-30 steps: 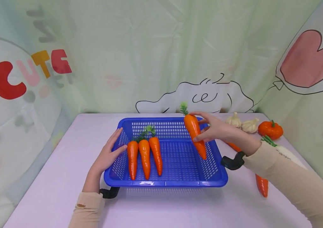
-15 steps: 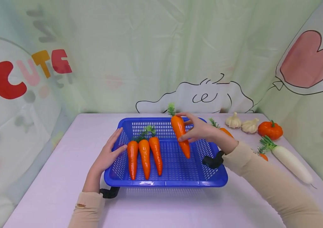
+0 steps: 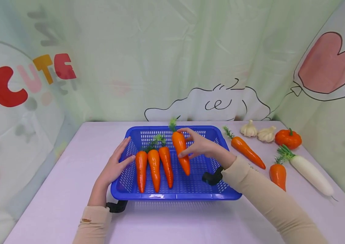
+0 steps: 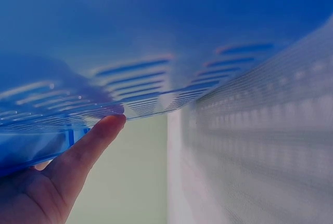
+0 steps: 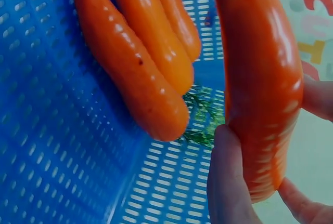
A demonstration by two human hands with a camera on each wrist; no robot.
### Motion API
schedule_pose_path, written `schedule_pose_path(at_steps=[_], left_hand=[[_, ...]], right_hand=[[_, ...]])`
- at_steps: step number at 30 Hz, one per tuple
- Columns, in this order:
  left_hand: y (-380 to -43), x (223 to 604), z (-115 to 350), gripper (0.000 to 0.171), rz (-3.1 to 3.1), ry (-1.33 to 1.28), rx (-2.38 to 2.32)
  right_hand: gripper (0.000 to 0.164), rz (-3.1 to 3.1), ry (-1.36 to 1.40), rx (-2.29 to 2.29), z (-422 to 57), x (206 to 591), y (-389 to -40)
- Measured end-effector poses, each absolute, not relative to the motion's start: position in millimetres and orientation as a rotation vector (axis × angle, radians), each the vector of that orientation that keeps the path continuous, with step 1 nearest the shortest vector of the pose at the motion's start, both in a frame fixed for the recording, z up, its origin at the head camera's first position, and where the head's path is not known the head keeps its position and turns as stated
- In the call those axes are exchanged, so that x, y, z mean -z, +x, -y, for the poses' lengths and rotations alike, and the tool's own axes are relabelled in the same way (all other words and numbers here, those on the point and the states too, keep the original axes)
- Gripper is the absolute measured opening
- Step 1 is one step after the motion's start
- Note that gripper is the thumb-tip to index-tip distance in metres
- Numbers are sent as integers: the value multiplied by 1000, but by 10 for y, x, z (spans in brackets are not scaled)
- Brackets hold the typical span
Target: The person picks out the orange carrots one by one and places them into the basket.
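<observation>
My right hand (image 3: 199, 146) pinches a carrot (image 3: 180, 149) between thumb and fingers, over the middle of the blue basket (image 3: 175, 196). Its green top points away from me and the tip toward me. In the right wrist view the held carrot (image 5: 263, 78) is close up, the thumb on one side and fingertips on the other. Three carrots (image 3: 154, 169) lie side by side in the basket's left part, leafy tops at the back. My left hand (image 3: 115, 166) rests against the basket's left side with fingers extended; the left wrist view shows a digit touching the slotted basket wall (image 4: 140, 78).
Right of the basket lie a carrot (image 3: 246, 151) and another carrot (image 3: 278, 176), partly covered by my right sleeve. Beyond them are a white radish (image 3: 310, 174), a small orange pumpkin (image 3: 288, 138) and two garlic bulbs (image 3: 249, 128). A printed curtain (image 3: 172, 61) hangs behind the table.
My right hand has carried the carrot leftward across the basket, and lower since half a second ago, toward the three carrots. The left hand has stayed in place.
</observation>
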State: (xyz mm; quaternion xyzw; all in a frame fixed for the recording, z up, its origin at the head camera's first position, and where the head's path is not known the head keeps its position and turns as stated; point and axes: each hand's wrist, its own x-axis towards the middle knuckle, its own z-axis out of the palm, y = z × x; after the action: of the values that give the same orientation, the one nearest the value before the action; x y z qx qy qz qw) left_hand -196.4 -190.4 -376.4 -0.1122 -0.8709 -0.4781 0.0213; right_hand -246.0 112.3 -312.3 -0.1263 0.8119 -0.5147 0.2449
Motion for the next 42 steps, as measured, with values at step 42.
schedule_pose_path(at_steps=[42], left_hand=[[-1945,3745,1890,67,2696,-349,1489]], right_hand=[[83,-2197,-308,1416,-1046,3481,-2481]])
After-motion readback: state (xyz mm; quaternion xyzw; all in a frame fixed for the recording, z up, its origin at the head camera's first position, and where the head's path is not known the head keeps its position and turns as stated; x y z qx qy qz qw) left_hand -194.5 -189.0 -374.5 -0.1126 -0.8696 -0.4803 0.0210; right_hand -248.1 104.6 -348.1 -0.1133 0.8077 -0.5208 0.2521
